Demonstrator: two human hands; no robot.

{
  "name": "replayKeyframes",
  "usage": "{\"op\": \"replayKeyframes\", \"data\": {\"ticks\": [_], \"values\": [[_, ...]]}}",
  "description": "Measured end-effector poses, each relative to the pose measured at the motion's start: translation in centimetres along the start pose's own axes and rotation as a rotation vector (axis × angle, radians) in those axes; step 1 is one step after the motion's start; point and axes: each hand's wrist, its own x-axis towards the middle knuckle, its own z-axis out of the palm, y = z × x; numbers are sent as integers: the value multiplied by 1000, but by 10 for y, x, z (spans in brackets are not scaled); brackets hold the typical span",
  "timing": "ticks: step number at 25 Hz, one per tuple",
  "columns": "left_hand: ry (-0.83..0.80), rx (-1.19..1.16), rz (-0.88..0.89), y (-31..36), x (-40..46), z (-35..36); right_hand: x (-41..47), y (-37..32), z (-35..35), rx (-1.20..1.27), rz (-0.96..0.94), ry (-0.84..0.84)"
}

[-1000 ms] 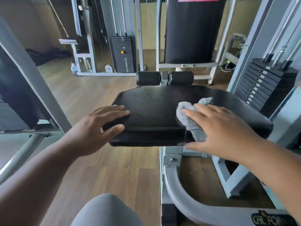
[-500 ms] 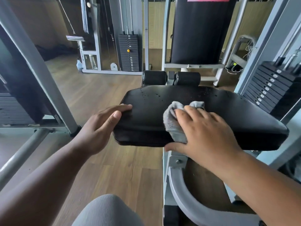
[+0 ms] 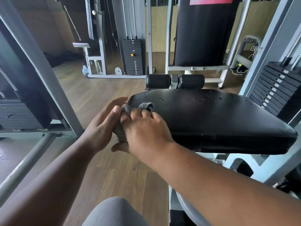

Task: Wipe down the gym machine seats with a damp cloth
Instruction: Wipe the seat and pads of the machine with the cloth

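A black padded machine seat [image 3: 211, 118] fills the middle right, speckled with water drops along its far side. My right hand [image 3: 143, 129] is shut on a grey damp cloth [image 3: 123, 128] at the seat's near left corner; a fold of the cloth sticks out above my fingers. My left hand [image 3: 101, 128] is just off the seat's left edge, palm turned toward the cloth, thumb touching it and fingers spread.
Two black roller pads [image 3: 175, 81] sit behind the seat, with a tall black back pad [image 3: 202, 31] beyond. A weight stack [image 3: 275, 88] stands at the right, another weight stack [image 3: 132, 57] at the back. A slanted grey frame bar [image 3: 40, 69] crosses the left. Wooden floor [image 3: 97, 92] lies between.
My right hand slid the cloth leftward across the seat to its near left corner. My left hand let go of the seat's left edge and now meets the cloth.
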Motion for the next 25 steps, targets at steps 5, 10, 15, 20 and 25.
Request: {"op": "replayKeyframes", "data": {"ticks": [5, 10, 15, 20, 25], "values": [[-78, 329, 52, 8, 6, 5, -61, 86, -6, -62, 92, 17], [-108, 629, 156, 26, 13, 24, -126, 160, -23, -127, 342, -89], [-118, 679, 121, 39, 17, 29, -146, 187, -37, -34, 454, -161], [-95, 579, -53, 45, 34, 42, -91, 139, -22, -15, 225, -94], [-161, 717, -162, 45, 57, 51, -68, 125, -18, 128, 129, -106]]}}
